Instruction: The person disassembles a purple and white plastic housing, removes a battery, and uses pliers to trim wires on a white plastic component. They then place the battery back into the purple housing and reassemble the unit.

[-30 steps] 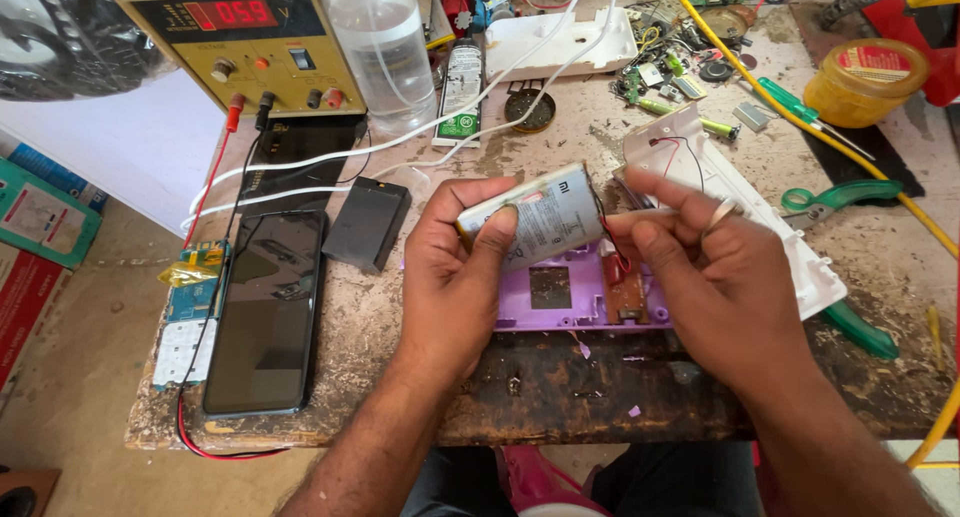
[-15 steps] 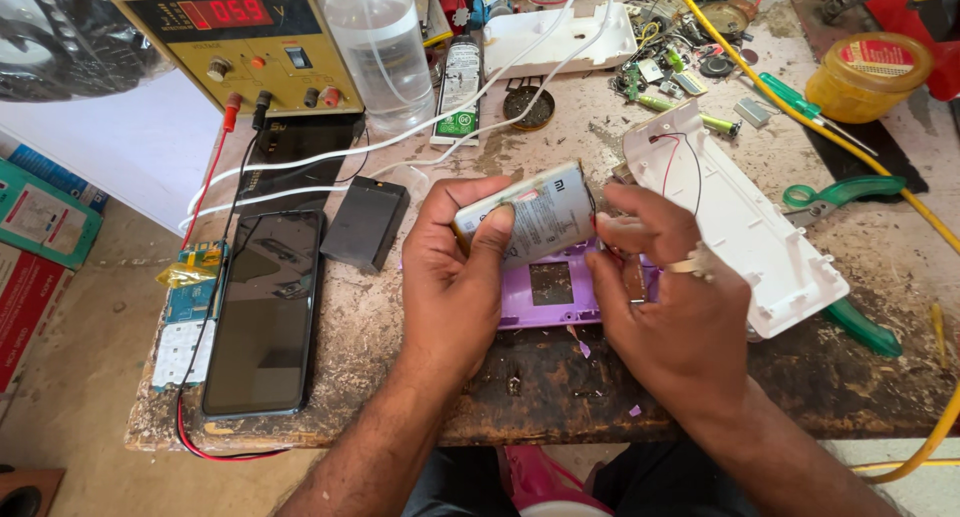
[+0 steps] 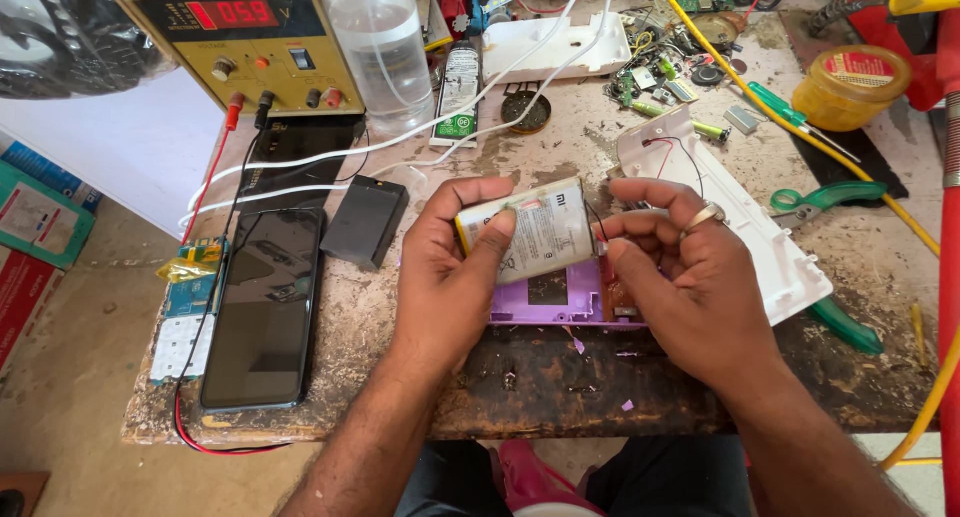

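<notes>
While my left hand (image 3: pixel 455 277) pinches the flat silver battery (image 3: pixel 528 232) between thumb and fingers, my right hand (image 3: pixel 680 277) curls closed at its right end, fingertips pressed there. Both hold it just above the purple tray (image 3: pixel 545 305) near the workbench (image 3: pixel 400 377) edge, with a black phone (image 3: pixel 262 307) lying to the left.

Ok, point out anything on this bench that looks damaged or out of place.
The bench top is scorched and pitted along its front edge, with purple flakes scattered there. The white casing lies open, thin wires showing. Both hands, left hand and right hand, hold a flat battery above a purple frame.
</notes>
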A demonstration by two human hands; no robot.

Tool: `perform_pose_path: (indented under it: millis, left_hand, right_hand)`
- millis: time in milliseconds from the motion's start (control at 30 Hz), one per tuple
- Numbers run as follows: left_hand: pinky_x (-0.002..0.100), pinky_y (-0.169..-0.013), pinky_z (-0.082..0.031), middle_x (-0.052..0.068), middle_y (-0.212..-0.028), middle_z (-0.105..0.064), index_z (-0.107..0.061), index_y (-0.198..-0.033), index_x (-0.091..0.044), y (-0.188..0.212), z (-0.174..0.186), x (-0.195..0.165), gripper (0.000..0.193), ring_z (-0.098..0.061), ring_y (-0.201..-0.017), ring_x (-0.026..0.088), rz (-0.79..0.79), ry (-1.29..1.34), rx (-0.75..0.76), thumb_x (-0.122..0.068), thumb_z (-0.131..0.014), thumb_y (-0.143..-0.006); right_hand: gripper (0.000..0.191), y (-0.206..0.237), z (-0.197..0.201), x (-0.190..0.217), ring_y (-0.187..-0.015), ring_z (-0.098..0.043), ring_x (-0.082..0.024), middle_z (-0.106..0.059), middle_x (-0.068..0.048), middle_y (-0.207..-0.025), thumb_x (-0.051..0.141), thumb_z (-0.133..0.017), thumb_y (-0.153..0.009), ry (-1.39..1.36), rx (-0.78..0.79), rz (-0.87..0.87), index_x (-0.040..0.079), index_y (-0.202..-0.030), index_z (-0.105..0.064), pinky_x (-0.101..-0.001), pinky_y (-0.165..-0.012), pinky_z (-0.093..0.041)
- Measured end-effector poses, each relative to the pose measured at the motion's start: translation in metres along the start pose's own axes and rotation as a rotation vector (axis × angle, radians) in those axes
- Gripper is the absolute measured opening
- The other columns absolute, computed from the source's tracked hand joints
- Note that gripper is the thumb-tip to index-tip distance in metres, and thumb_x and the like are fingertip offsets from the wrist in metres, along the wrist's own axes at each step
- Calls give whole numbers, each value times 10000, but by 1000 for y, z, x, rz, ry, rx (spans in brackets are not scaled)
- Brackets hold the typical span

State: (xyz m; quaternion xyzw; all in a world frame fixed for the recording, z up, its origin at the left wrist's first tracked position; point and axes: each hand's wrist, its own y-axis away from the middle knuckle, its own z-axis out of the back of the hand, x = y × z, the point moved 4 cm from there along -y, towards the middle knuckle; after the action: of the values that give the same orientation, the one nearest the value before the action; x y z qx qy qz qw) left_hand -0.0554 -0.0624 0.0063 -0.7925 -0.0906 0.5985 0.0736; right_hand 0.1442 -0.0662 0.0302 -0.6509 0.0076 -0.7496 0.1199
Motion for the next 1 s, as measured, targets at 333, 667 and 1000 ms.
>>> perform_pose_path:
  millis: [333,667,1000]
  left_hand:
    - [244,-880,-573,58,-1115,-693,-606,-1261,-42,3,-4,-6,214,-655,-1010,68,-92,-102,96,-36,-593,-1047]
    - [225,-707,-556,34,-961,-718,-607,-1231,-71,5,-8,-3,197,-647,-838,51,48,-99,130,-46,-595,-1036]
    - [232,-806,-560,10,-1034,-686,-622,-1235,-73,4,-8,-9,193,-633,-923,49,-61,-118,214,-30,-609,-1047]
  right_hand:
    - [433,-5,11,-8,-912,-691,-113,-714,-118,-1036,9,-693,-925,27,20,0,-20,-1347,-600,-252,-782,-595]
    - [451,-3,5,-5,-736,-720,-152,-771,-159,-933,-27,-741,-850,4,-33,-120,-47,-1280,-605,-260,-614,-595]
    - [236,-1,16,-7,-781,-659,-62,-750,-38,-906,104,-644,-1008,-18,-53,-63,-52,-1159,-738,-215,-704,-553]
